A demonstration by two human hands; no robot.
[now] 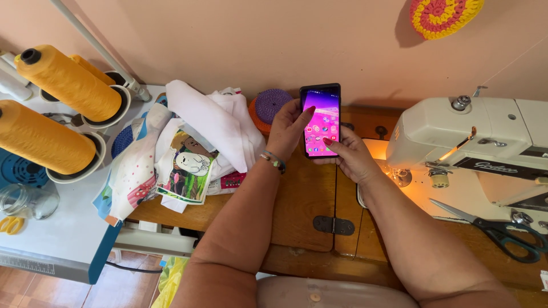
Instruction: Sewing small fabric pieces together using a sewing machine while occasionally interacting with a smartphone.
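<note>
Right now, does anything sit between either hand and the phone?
Nothing visible does. The left hand grips the phone by its left edge, and the right hand supports its lower right, thumb on the screen.

A home sewing room: a white sewing machine on a wooden table, scissors at its right edge, 2 yellow thread cones and printed fabric heaped at the left edge.
</note>
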